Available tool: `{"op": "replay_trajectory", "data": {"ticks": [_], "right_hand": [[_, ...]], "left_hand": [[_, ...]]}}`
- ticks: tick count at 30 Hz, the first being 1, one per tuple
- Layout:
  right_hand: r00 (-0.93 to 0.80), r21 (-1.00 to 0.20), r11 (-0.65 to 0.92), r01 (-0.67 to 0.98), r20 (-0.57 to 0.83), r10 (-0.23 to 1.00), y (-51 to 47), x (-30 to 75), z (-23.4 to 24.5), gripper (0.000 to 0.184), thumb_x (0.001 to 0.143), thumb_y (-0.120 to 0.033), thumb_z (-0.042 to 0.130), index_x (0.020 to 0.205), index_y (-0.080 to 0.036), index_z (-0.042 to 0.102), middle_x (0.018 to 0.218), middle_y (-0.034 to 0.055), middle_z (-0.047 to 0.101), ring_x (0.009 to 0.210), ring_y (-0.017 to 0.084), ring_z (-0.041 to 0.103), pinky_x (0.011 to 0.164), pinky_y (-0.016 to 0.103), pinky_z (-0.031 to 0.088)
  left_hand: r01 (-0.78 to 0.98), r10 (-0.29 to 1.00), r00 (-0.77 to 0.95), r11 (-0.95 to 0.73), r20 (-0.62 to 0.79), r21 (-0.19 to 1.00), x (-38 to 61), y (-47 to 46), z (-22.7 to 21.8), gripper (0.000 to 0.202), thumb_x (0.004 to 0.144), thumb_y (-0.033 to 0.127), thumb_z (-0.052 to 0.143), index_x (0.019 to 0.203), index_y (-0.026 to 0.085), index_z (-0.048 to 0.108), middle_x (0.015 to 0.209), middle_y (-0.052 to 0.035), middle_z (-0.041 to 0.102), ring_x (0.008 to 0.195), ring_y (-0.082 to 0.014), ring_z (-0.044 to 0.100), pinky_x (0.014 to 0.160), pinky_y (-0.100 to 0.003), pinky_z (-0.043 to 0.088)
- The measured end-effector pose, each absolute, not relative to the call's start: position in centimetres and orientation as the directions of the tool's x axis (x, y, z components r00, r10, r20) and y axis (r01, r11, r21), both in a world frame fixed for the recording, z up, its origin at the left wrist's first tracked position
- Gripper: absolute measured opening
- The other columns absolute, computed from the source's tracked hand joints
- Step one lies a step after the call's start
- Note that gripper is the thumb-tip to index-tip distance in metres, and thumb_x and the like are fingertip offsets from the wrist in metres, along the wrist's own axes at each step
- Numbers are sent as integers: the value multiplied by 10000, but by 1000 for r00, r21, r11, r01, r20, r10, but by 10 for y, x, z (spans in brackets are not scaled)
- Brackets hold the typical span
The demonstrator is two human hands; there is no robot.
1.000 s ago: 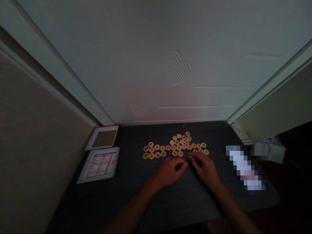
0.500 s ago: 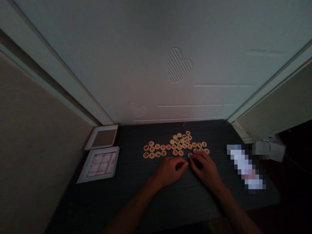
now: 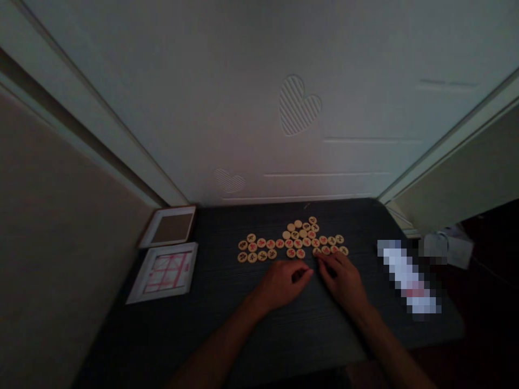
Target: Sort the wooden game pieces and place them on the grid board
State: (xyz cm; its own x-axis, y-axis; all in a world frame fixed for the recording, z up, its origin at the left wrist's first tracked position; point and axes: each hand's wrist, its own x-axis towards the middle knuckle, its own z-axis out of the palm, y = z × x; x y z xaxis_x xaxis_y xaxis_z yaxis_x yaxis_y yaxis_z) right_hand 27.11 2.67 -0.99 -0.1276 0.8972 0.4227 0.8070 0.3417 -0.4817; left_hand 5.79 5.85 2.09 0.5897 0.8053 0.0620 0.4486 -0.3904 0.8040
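Observation:
Round wooden Chinese chess pieces (image 3: 261,243) with red or black characters lie in rows on the dark table (image 3: 227,302); a few show plain faces. My right hand (image 3: 343,278) is curled, its fingertips on one piece (image 3: 317,252) at the inner end of the right-hand front row. Its fingers partly cover neighbouring red pieces (image 3: 325,250). My left hand (image 3: 284,283) rests just in front of the rows, thumb and forefinger pinched together with no piece visible between them. The nearest pieces to it are two red ones (image 3: 291,253) in the front row.
At the table's left side sit an open box part (image 3: 189,227) and a white tray (image 3: 190,270) with a red-lined grid inside. A blurred-out object (image 3: 405,275) lies on the right. A white panel (image 3: 243,108) with embossed hearts rises behind the table.
The piece at my right fingertips has slid slightly away from me, into line with the right-hand front row. My right hand has shifted a little; my left hand stays put.

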Motion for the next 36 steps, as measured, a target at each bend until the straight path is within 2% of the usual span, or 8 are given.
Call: {"op": "replay_trajectory", "data": {"ticks": [8, 14, 16, 19, 24, 28, 33, 36], "right_hand": [[-71, -534, 329, 779, 447, 892, 27, 271, -6, 238, 977, -241, 552, 1167, -248, 695, 1030, 77, 708, 941, 223, 680, 850, 376, 580], [-16, -567, 302, 766, 454, 891, 26, 271, -4, 188, 966, -254, 569, 1102, -234, 698, 920, 59, 709, 792, 205, 664, 735, 350, 572], [-19, -572, 313, 758, 461, 887, 26, 272, 2, 182, 966, -248, 568, 1088, -228, 701, 893, 56, 700, 776, 201, 655, 725, 342, 562], [-58, -567, 343, 749, 459, 887, 32, 277, 16, 176, 964, -246, 570, 1080, -227, 702, 965, 69, 708, 875, 217, 662, 797, 355, 553], [-151, -511, 339, 790, 373, 915, 73, 288, 40, 158, 954, -313, 607, 1045, -240, 715, 966, 66, 708, 911, 241, 648, 817, 385, 540], [-193, -453, 346, 822, 350, 917, 119, 292, 45, 269, 901, -371, 688, 1132, -234, 711, 1111, 92, 689, 1063, 276, 615, 946, 438, 505], [-241, -394, 307, 866, 210, 948, 152, 300, 35, 562, 782, -486, 790, 1285, -269, 664, 1299, 118, 619, 1200, 328, 548, 1005, 493, 462], [-240, -384, 274, 881, 135, 961, 158, 303, 27, 648, 739, -535, 812, 1312, -278, 653, 1356, 124, 586, 1245, 349, 517, 1035, 518, 430]], "left_hand": [[441, 809, 587, -364, 43, 821, 58, 58, 23, 250, 988, 343, 517, 881, 205, 696, 783, 10, 715, 698, -134, 625, 674, -245, 437], [440, 847, 527, -345, 72, 829, 50, 71, 44, 283, 1008, 385, 499, 921, 222, 713, 827, 10, 743, 754, -147, 656, 753, -274, 481], [479, 877, 466, -359, 114, 802, 42, 85, 52, 269, 1004, 406, 506, 1012, 241, 719, 924, -5, 753, 823, -163, 670, 794, -295, 492], [598, 906, 400, -374, 140, 709, 28, 114, 59, 251, 979, 406, 544, 1074, 246, 712, 959, -31, 741, 841, -182, 664, 776, -312, 495], [658, 859, 505, -445, 81, 607, 16, 157, 55, 224, 898, 394, 642, 1030, 228, 714, 969, -40, 728, 877, -198, 653, 789, -323, 494], [679, 849, 526, -451, 45, 580, 25, 174, 46, 294, 868, 472, 661, 1005, 214, 694, 987, -51, 712, 884, -209, 650, 770, -323, 493], [721, 852, 522, -463, 35, 516, 29, 182, 31, 428, 798, 603, 697, 946, 202, 662, 930, -60, 674, 878, -232, 628, 738, -332, 487], [694, 837, 545, -476, 38, 541, 23, 184, 26, 449, 820, 623, 669, 966, 199, 659, 946, -63, 666, 886, -228, 623, 754, -335, 493]]}}
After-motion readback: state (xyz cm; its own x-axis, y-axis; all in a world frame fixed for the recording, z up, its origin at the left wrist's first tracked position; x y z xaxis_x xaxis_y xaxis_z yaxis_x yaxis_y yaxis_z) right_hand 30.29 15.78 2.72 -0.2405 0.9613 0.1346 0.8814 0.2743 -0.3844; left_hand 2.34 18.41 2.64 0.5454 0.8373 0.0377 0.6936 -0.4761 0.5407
